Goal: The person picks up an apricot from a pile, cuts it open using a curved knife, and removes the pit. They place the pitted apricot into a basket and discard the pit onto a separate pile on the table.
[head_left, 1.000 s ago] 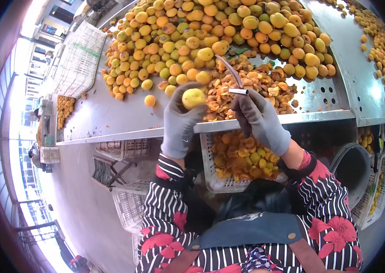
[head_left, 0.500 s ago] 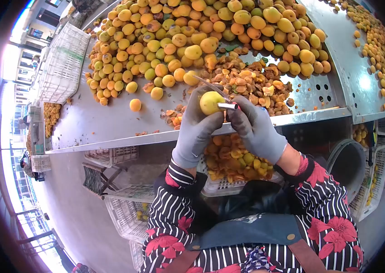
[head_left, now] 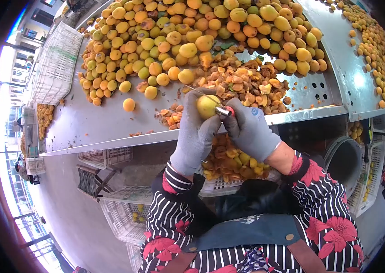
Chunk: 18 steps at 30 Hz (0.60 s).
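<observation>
My left hand (head_left: 191, 134), in a grey glove with dark, soiled fingers, is closed around a yellow-green apricot (head_left: 207, 106). My right hand (head_left: 252, 132), gloved the same way, grips a small tool (head_left: 224, 110) with a shiny metal tube end and a red part. The tube end is against or very close to the apricot's right side. A thin metal blade (head_left: 195, 90) sticks out past the upper left of the fruit; my fingers hide what it joins. Just beyond my hands lies a heap of split apricot pieces and pits (head_left: 247, 84).
Whole apricots (head_left: 156, 43) are piled on the metal table (head_left: 92, 129). Below its edge, a crate (head_left: 215, 187) holds cut apricots. A grey bucket (head_left: 345, 159) stands at right, a folding stool (head_left: 93, 179) and white crate (head_left: 122, 218) at left.
Both hands have shifted slightly left with the apricot and tool. The metal tube has tilted from nearly level to slanting, and the view has moved a little.
</observation>
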Each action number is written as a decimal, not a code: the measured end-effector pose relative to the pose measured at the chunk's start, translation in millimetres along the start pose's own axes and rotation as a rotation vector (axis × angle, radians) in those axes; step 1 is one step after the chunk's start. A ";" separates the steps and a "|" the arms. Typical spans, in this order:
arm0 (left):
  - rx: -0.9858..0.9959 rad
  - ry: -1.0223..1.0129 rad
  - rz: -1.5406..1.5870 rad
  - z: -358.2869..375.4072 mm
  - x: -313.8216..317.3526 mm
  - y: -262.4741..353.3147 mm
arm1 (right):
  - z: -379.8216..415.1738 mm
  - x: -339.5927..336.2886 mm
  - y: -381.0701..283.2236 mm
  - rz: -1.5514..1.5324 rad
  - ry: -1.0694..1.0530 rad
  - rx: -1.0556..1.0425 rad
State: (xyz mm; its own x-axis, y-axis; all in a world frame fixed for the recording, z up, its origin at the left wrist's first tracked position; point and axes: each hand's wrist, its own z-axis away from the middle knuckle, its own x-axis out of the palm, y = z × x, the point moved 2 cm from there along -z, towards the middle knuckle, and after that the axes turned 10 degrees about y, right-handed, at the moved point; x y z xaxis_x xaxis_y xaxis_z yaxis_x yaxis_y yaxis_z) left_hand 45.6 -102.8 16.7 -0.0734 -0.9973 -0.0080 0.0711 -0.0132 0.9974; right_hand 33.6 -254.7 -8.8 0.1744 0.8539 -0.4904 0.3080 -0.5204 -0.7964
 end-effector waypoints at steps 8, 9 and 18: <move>0.060 0.062 0.023 -0.6 2.2 -13.9 | -0.9 8.9 1.3 -0.226 -0.019 0.157; 0.082 0.083 0.034 -1.0 4.0 -13.8 | -0.9 6.9 0.3 -0.226 -0.021 0.161; -0.004 -0.012 0.488 -7.5 5.0 -14.0 | -4.3 -18.7 -4.2 -0.998 -0.730 0.762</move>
State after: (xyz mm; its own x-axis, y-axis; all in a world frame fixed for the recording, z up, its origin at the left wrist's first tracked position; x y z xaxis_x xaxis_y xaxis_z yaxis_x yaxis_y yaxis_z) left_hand 51.8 -108.1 2.2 -0.0421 -0.8862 0.4615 0.1041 0.4555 0.8841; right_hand 33.0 -268.4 5.3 -0.3885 0.7819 0.4876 -0.5886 0.1965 -0.7841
